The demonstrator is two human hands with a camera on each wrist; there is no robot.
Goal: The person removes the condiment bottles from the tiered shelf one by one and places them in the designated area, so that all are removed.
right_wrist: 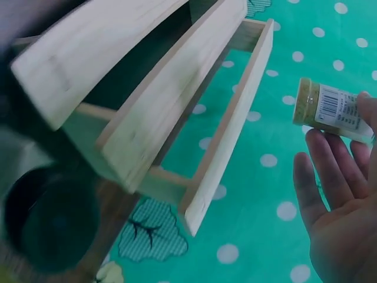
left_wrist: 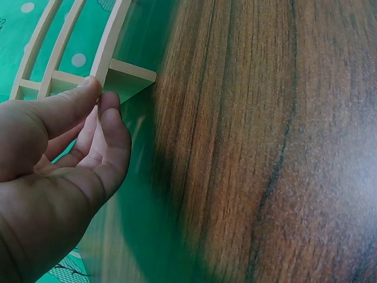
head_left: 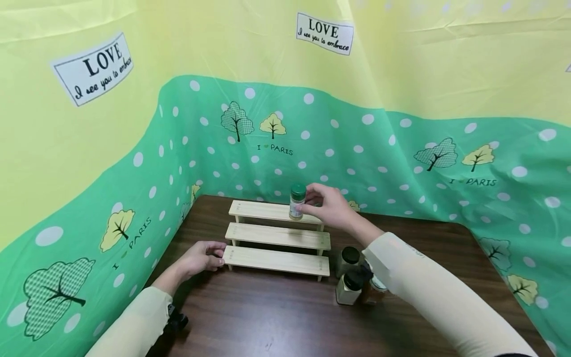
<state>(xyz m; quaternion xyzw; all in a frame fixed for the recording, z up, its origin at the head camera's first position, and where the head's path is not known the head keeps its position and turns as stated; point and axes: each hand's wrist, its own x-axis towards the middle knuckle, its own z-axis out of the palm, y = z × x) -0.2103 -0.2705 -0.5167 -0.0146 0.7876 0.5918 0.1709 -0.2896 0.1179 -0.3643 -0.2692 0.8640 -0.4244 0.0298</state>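
A small spice jar with a green cap [head_left: 298, 192] is held upright in my right hand [head_left: 332, 206], between thumb and fingers. In the head view it overlaps the top step of a three-step pale wooden rack [head_left: 276, 260]. The right wrist view shows the jar's barcode label [right_wrist: 328, 105], with a gap between the jar and the rack [right_wrist: 232, 132]. At the rack's left end, my left hand [head_left: 202, 257] pinches the front step. Its thumb and index finger meet on the board's end in the left wrist view [left_wrist: 70, 147].
Right of the rack stands a cluster of dark-capped spice jars [head_left: 349, 287], partly hidden by the right sleeve [head_left: 415, 277]. The brown wood-grain table [head_left: 267, 317] is bordered by a green and yellow patterned cloth [head_left: 285, 134] at the back and sides.
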